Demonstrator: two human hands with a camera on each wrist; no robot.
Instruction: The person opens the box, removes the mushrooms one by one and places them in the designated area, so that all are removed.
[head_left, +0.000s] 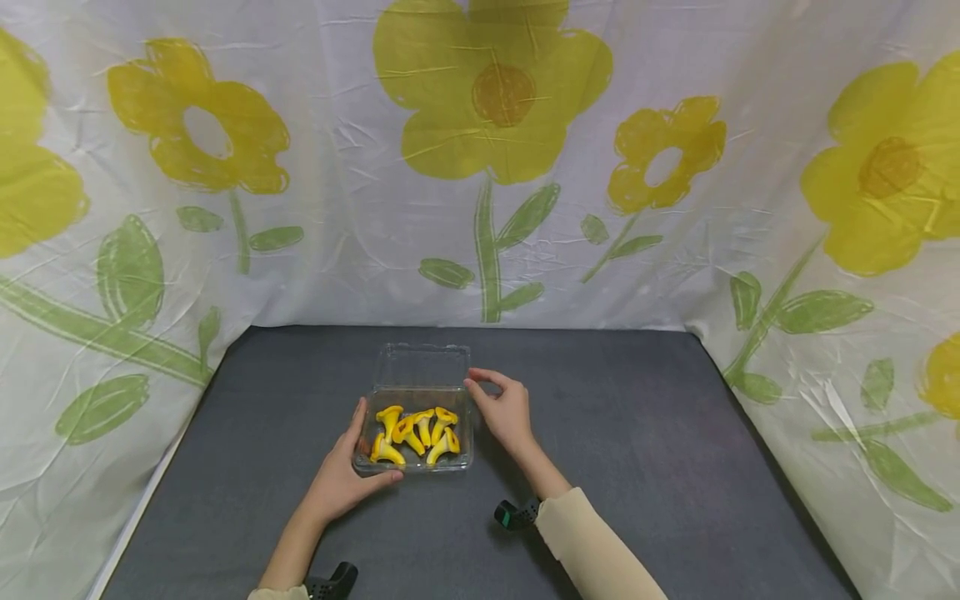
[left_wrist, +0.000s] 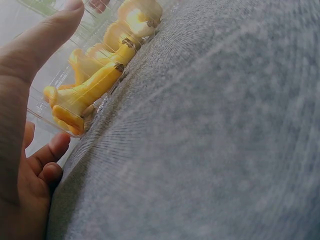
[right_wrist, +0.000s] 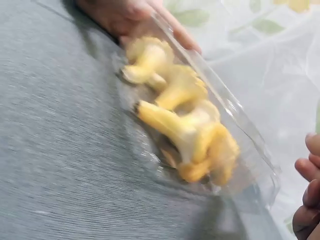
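A clear plastic clamshell container (head_left: 467, 455) sits on the dark cloth with its lid (head_left: 423, 367) raised at the back. Inside lie several yellow chanterelle mushrooms (head_left: 408, 435), also seen through the wall in the right wrist view as blurred mushrooms (right_wrist: 172, 125). My left hand (head_left: 339, 482) grips the container's left side, thumb at the front edge and fingers along the side. At the lid's right edge, my right hand (head_left: 508, 413) pinches with thumb and forefinger. Only part of the right hand (right_wrist: 311, 185) shows in its wrist view.
Dark grey cloth (head_left: 637, 450) covers the table around the container. White fabric (head_left: 337, 275) printed with yellow flowers hangs behind and on both sides. Black bands (head_left: 516, 514) are worn on the wrists.
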